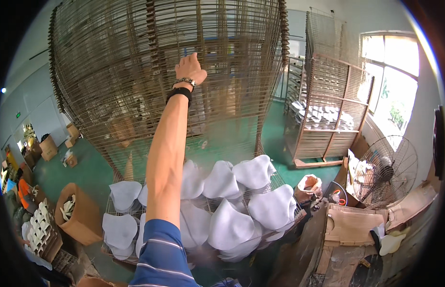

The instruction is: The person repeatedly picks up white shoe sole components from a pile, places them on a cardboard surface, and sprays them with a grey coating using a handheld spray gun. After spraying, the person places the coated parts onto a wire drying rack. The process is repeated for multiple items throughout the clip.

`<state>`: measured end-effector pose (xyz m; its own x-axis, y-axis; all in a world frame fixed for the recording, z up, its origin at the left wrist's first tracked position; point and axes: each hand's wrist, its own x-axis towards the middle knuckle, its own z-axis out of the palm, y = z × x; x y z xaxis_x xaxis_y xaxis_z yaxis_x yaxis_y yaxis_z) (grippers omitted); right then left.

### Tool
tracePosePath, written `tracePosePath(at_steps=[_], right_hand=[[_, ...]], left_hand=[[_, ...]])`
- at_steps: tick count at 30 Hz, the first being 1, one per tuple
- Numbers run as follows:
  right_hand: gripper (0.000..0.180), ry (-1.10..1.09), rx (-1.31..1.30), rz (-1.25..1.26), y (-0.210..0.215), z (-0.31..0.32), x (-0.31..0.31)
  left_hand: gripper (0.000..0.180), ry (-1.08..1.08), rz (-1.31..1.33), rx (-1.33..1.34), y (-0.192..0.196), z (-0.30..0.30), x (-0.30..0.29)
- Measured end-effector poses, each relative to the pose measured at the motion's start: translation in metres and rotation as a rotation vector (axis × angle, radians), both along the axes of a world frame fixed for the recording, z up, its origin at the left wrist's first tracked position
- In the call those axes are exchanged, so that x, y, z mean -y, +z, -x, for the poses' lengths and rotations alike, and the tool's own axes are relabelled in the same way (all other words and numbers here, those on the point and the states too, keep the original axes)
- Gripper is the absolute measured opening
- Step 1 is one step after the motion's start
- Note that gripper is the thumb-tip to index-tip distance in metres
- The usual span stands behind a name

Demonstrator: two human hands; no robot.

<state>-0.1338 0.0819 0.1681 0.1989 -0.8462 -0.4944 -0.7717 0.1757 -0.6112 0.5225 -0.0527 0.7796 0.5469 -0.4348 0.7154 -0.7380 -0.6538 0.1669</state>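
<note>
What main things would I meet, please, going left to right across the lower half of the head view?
Rows of small pale pieces → open brown carton → stacked white shaped pieces → open brown bag → round wire-caged fan.

The sleeve is blue (pale-striped), the wristband black, the bracelet beaded.

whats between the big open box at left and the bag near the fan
Head view: a wire rack with pale shaped pieces, the person's forearm crossing in front.

One head-worn fisheye view looks forward and down along an arm toward a near wire rack.
</note>
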Motion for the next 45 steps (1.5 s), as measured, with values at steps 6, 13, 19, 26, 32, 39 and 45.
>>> tracePosePath(at_steps=[6,13,19,26,32,39,45], right_hand=[[0.035,-0.017,-0.023,-0.023,-0.006,0.008,-0.005],[0.035,-0.022,-0.016,-0.041,-0.029,0.07,-0.043],[0.035,-0.052,-0.039,-0.068,-0.034,0.119,-0.071],[0.036,-0.096,-0.06,-0.06,-0.036,0.136,-0.062],[0.036,-0.093,-0.072,-0.078,-0.036,0.137,-0.06],[0.036,-0.147,-0.086,-0.096,-0.038,0.119,-0.048],[0.036,-0.227,-0.094,-0.123,-0.039,0.096,-0.052]], left_hand=[[0.075,0.078,-0.034,0.109,-0.041,-0.023,0.006],[0.07,0.058,0.0,0.556,-0.068,0.003,-0.023],[0.061,-0.276,0.019,0.415,-0.164,0.127,-0.09],[0.091,-0.298,-0.167,-0.152,-0.4,0.318,-0.162],[0.112,-0.336,-0.463,-0.467,-0.575,0.345,-0.195],[0.113,-0.347,-0.361,-0.548,-0.58,0.353,-0.176],[0.093,-0.575,-0.2,-0.592,-0.53,0.363,-0.132]])
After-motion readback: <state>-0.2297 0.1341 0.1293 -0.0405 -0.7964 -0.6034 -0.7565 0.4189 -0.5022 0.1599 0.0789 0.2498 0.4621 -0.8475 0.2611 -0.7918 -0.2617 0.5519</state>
